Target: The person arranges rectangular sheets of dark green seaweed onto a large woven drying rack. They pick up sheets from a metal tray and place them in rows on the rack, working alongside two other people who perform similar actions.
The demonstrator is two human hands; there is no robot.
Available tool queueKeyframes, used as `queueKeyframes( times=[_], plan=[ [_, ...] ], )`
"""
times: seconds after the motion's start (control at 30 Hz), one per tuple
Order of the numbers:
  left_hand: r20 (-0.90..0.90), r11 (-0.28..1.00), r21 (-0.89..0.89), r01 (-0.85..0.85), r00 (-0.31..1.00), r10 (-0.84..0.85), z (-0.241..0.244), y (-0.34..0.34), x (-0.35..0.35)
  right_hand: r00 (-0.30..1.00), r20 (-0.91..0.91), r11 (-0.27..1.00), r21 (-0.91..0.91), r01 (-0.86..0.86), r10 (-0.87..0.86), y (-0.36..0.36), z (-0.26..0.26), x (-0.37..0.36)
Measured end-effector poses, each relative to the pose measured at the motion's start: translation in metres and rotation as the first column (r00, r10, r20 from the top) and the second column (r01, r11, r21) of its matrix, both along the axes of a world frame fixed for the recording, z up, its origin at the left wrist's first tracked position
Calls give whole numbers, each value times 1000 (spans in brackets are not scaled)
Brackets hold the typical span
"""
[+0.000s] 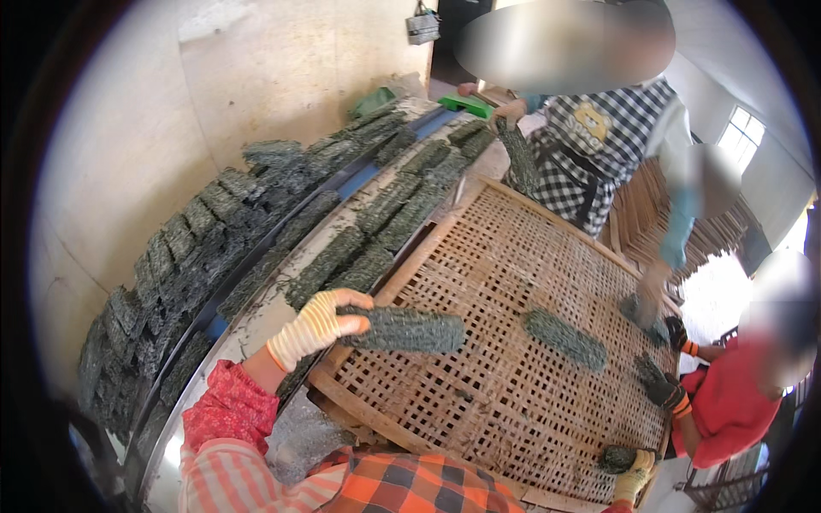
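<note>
My left hand (314, 326), in a cream knit glove with orange fingertips, grips one end of a dark green block of matted strands (410, 330). That block extends over the left edge of a woven bamboo tray (474, 288) with a wooden frame. At the tray's near right corner, my right hand (635, 478), gloved alike, is closed around a shorter-looking dark green block (617, 459); its far side is hidden by the glove. Another block lies flat on the weave (564, 338), between my hands and the co-workers, with nobody touching it.
A conveyor (359, 179) with a blue belt runs along the left, bearing rows of green blocks (385, 205). More blocks (192, 237) are piled against the wall. A co-worker in a checked apron (596, 128) and another in red (731, 397) handle blocks at the tray's far edges.
</note>
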State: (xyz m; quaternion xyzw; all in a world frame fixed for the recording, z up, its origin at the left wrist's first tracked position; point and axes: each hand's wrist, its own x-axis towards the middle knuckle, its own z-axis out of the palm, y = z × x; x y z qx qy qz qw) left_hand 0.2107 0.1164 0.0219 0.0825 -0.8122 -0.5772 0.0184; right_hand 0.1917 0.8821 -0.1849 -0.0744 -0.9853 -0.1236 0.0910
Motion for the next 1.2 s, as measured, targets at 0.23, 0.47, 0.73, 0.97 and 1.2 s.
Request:
queueKeyframes(
  times=[0.23,0.47,0.73,0.97,1.2],
  plan=[
    [-141,710,542,-449,785,604,-52,-153,-26,932,293,796,-605,8,213,-269,124,-6],
    [-239,655,478,-586,631,738,-125,-300,-114,945,45,861,-428,-275,325,-303,61,13],
    [-154,706,-383,-596,795,587,-164,-331,-159,925,-3,854,-381,-353,381,-303,60,17],
    [-322,708,-681,-187,945,-60,-33,-142,-132,909,-26,818,-426,-388,417,-326,93,1],
    [-143,379,-694,613,398,-906,-29,105,-45,616,-171,385,-646,-660,769,-421,153,-27]
  ],
)
